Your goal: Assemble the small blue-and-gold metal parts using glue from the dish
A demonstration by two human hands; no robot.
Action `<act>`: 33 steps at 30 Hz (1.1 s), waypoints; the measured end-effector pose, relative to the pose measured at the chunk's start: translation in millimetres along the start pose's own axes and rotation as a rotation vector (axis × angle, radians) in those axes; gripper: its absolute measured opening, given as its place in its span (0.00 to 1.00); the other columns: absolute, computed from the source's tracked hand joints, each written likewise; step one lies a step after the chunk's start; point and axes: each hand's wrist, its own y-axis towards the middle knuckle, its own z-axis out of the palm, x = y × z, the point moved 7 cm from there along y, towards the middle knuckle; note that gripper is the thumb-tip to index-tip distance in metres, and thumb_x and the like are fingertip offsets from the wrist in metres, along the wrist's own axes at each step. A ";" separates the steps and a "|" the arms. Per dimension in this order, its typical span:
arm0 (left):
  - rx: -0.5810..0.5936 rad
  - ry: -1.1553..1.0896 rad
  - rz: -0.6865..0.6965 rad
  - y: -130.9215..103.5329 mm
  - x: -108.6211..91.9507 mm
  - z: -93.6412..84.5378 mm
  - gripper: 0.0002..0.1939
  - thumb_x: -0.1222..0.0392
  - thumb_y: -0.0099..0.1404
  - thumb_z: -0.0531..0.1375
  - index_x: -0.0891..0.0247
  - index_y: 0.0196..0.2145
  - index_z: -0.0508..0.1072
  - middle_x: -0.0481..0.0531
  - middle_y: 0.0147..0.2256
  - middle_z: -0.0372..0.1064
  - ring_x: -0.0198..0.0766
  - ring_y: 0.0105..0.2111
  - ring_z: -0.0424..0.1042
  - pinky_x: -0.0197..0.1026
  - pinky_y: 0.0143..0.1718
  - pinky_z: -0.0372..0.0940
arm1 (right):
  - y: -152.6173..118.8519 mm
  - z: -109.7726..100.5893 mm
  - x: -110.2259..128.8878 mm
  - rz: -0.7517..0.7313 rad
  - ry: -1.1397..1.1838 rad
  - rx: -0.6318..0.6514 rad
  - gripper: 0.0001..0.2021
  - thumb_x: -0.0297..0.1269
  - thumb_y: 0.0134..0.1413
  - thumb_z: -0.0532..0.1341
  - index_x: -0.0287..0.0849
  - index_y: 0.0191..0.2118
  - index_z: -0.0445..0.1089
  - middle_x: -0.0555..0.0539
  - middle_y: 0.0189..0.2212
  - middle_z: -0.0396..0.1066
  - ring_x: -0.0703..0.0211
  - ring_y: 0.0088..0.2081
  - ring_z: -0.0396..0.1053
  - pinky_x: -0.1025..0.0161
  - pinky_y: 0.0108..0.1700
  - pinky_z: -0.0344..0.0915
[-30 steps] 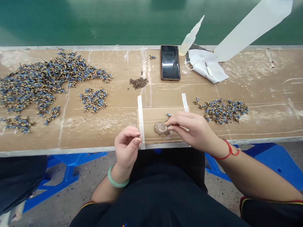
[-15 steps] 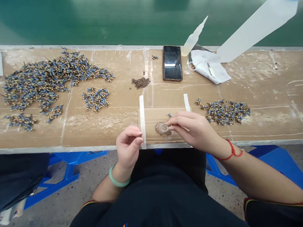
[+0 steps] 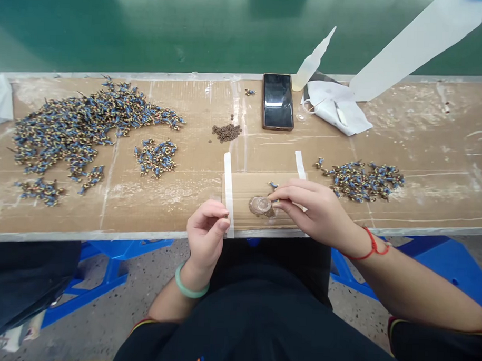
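Observation:
My left hand [image 3: 207, 229] is closed in a pinch at the left white tape strip [image 3: 228, 193], with a small brown disc [image 3: 226, 216] showing at its fingertips. At a clear round dish [image 3: 259, 205] on the cardboard pad [image 3: 246, 183], my right hand [image 3: 309, 206] pinches something tiny, mostly hidden by the fingers. A little blue-and-tan figure [image 3: 273, 185] lies just behind those fingertips. To the right is a pile of similar figures [image 3: 363, 180]. Beyond the pad sits a heap of small brown discs [image 3: 227, 132].
A large pile of figures [image 3: 85, 125] covers the table's left, with a smaller group [image 3: 155, 157] nearer. At the back are a phone [image 3: 278, 102], a pointed squeeze bottle [image 3: 312, 62], and a white cloth [image 3: 338, 107] with a small tool on it. Blue stools [image 3: 108, 252] stand below.
The whole view has shifted slightly, so the table things appear a little further right. Both hands keep their pinches at nearly the same places.

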 end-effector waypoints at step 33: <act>0.221 0.420 0.563 -4.7 -73.1 59.0 0.08 0.60 0.70 0.70 0.56 0.47 0.82 0.46 0.35 0.79 0.32 0.30 0.78 0.35 0.31 0.73 | -14.5 20.1 57.0 0.272 1.043 -0.424 0.04 0.42 0.66 0.71 0.51 0.41 0.83 0.48 0.42 0.87 0.54 0.44 0.85 0.58 0.45 0.85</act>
